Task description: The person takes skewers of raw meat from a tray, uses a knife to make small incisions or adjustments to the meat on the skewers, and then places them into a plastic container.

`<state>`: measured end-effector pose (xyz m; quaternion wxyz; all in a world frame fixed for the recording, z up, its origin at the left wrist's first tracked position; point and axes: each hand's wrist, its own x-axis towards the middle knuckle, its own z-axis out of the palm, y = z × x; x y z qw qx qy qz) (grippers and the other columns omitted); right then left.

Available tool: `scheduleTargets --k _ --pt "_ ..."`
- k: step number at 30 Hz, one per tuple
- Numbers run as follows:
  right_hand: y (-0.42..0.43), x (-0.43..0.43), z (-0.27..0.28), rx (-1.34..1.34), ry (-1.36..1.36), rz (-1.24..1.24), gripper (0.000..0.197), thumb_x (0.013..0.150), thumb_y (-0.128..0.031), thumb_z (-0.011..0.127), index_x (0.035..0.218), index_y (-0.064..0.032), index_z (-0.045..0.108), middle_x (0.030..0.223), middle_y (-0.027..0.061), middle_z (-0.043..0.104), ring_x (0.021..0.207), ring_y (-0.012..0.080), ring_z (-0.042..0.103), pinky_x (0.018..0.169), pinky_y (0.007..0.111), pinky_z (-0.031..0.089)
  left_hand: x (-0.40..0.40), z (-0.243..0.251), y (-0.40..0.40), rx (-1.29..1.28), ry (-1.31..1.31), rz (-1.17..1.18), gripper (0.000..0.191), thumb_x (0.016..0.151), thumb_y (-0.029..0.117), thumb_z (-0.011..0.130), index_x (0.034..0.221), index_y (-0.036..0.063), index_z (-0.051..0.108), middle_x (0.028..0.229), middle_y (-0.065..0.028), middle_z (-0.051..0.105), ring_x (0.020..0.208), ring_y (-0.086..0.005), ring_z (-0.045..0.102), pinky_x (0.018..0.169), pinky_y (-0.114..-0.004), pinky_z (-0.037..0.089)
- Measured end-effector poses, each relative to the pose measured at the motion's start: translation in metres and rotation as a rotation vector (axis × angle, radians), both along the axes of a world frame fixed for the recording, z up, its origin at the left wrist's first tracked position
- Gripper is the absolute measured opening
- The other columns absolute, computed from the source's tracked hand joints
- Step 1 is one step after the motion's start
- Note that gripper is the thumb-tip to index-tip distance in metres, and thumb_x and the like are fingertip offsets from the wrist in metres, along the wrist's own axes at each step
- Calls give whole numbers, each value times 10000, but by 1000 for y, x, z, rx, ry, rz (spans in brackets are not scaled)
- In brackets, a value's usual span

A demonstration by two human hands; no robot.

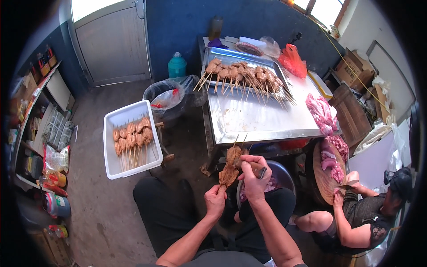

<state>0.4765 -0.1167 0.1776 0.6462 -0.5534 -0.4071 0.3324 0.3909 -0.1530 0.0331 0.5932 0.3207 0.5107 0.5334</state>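
My left hand (215, 202) grips the lower end of skewered brown meat pieces (229, 165), which look like seasoned chicken wings. Bare stick tips poke out above the meat. In my right hand (256, 180) is a wooden-handled tool (257, 169); its working end is hidden behind the fingers and meat. Below that hand, partly covered by it and my knee, a metal basin (287, 174) holds chopped pink meat (272, 184). To the left, a white plastic tub (108, 147) contains rows of finished-looking skewers (133, 135).
A metal-topped table (267, 115) bears a steel tray (230, 53) of meat skewers, raw meat (322, 113) and a red plastic bag (293, 60). At right, a co-worker (357, 213) cuts meat on a round wooden board (322, 173). A lined bin (166, 96) stands beyond the tub.
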Motion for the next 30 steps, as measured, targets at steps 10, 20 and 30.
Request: scheduleTargets --k 10,20,30 --pt "-43 -3 16 130 -195 77 84 822 69 609 877 14 576 985 102 671 848 124 628 762 250 498 1 -3 2 15 -92 10 207 938 117 574 777 -2 626 584 33 523 524 -36 409 485 -222 312" --pt "-44 13 24 300 -391 115 122 847 98 581 929 12 553 1008 122 651 694 74 593 606 193 506 -10 6 -14 1 -71 -66 212 949 140 579 780 22 628 605 19 560 497 -34 426 465 -199 313" --pt "-43 2 45 480 -609 110 147 748 111 637 848 18 582 894 138 672 770 187 653 732 272 517 -24 37 -46 -83 -205 -163 212 968 162 565 824 26 639 622 26 561 497 -31 428 464 -186 325"
